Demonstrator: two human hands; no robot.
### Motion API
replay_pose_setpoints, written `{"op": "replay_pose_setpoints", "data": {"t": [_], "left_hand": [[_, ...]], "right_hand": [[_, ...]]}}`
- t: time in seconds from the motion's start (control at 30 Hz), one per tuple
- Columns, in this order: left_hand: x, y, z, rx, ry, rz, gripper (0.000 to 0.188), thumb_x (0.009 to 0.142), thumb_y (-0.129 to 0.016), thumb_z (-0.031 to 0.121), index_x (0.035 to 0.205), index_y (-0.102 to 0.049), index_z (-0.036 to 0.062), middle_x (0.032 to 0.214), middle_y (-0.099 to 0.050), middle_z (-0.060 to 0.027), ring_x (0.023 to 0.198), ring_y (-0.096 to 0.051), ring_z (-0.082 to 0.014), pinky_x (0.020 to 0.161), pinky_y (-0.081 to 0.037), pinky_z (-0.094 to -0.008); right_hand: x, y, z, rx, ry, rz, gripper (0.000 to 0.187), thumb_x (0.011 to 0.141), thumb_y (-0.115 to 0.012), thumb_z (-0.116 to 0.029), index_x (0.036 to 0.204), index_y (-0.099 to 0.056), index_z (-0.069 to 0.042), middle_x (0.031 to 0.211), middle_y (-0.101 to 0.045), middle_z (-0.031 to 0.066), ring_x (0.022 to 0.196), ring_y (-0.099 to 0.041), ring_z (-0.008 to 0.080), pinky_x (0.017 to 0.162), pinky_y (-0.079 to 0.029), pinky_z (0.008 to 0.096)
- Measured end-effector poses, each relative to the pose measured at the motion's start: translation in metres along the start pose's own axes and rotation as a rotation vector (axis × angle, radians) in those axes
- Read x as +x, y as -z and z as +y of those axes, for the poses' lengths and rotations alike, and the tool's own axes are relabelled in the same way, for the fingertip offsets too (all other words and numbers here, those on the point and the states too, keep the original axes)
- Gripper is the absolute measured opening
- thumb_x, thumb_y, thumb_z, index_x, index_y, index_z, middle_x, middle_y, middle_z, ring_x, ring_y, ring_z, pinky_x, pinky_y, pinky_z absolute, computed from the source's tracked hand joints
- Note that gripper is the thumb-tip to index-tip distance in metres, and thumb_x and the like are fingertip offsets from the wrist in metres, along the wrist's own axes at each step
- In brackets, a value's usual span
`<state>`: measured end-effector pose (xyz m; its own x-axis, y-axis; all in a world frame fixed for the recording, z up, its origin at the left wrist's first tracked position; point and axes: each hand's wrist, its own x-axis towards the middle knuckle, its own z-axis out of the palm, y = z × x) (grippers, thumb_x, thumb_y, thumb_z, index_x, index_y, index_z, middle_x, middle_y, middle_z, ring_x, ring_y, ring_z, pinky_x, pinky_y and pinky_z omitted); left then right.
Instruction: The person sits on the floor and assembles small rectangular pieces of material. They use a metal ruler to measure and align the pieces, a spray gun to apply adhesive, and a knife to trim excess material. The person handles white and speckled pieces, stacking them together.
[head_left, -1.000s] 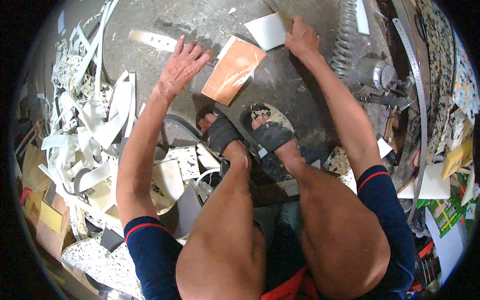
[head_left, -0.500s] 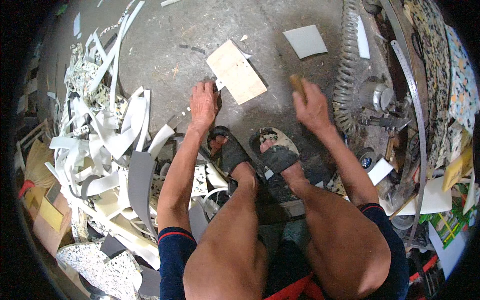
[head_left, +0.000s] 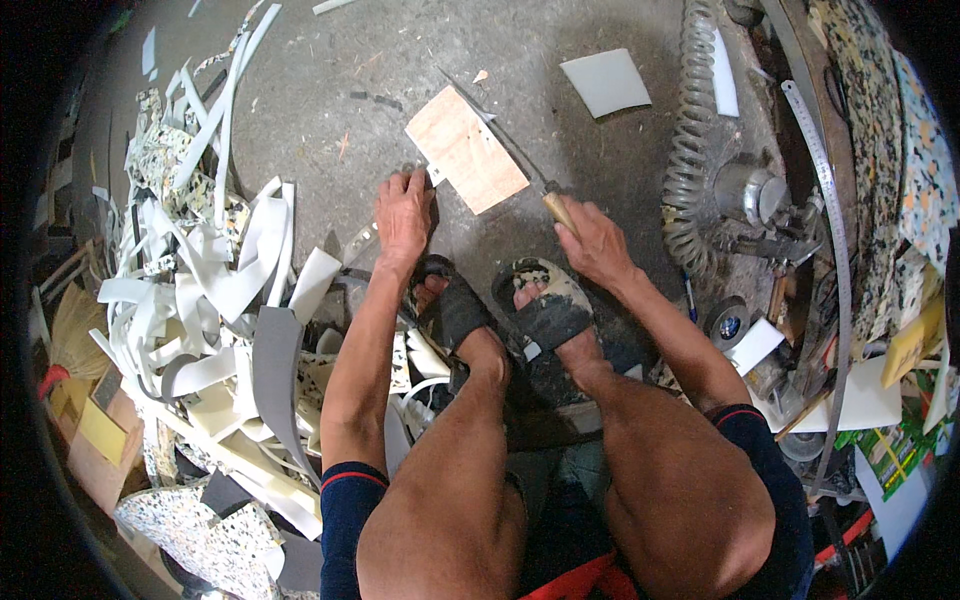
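One-handed, grips the long tool [head_left: 530,165] by its wooden handle [head_left: 560,211] in the right hand [head_left: 598,246], beside a probably light, stiff board [head_left: 467,150] on the floor [head_left: 300,100], best taken by opposite edges, with left hand [head_left: 404,222] fingers bent nearby (cannot tell whether gripping).

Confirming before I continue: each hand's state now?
Left hand: fingers bent; grip cannot be told.
Right hand: closed, holding the tan wooden handle of a long, thin, grey metal blade.

Passable floor [head_left: 290,110] between scraps [head_left: 262,250] and board [head_left: 467,150]
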<state>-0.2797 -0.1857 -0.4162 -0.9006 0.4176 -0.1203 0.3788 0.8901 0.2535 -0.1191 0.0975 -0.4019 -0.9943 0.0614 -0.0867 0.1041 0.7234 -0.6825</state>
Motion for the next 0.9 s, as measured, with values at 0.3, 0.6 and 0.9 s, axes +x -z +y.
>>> {"op": "replay_pose_setpoints", "data": {"t": [0.3, 0.6, 0.9], "left_hand": [[0.000, 0.004, 0.001, 0.025, -0.032, 0.014, 0.035, 0.092, -0.068, 0.019, 0.125, -0.062, 0.0117, 0.119, -0.060, -0.0121, 0.113, -0.056, -0.0343, 0.091, -0.048, -0.0497], [0.002, 0.005, 0.001, 0.014, -0.118, 0.070, 0.035, 0.090, -0.069, 0.013, 0.124, -0.064, 0.0063, 0.113, -0.064, -0.0186, 0.101, -0.060, -0.0393, 0.087, -0.051, -0.0468], [0.001, 0.001, -0.004, 0.012, -0.083, 0.015, 0.034, 0.093, -0.067, 0.018, 0.126, -0.062, 0.0104, 0.117, -0.062, -0.0131, 0.106, -0.057, -0.0359, 0.088, -0.049, -0.0489]], "right_hand": [[0.000, 0.004, -0.001, 0.032, 0.010, -0.018, 0.041, 0.094, -0.064, -0.021, 0.130, -0.053, -0.004, 0.095, -0.060, 0.0216, 0.083, -0.065, 0.0451, 0.068, -0.054, 0.0510], [0.047, 0.005, 0.004, 0.030, 0.018, -0.099, 0.041, 0.094, -0.062, -0.024, 0.128, -0.054, -0.003, 0.101, -0.063, 0.0246, 0.090, -0.063, 0.0472, 0.077, -0.051, 0.0531], [0.023, 0.010, 0.019, 0.048, -0.004, -0.191, 0.035, 0.093, -0.063, -0.025, 0.120, -0.057, -0.004, 0.100, -0.064, 0.0230, 0.092, -0.064, 0.0453, 0.078, -0.051, 0.0528]]}}
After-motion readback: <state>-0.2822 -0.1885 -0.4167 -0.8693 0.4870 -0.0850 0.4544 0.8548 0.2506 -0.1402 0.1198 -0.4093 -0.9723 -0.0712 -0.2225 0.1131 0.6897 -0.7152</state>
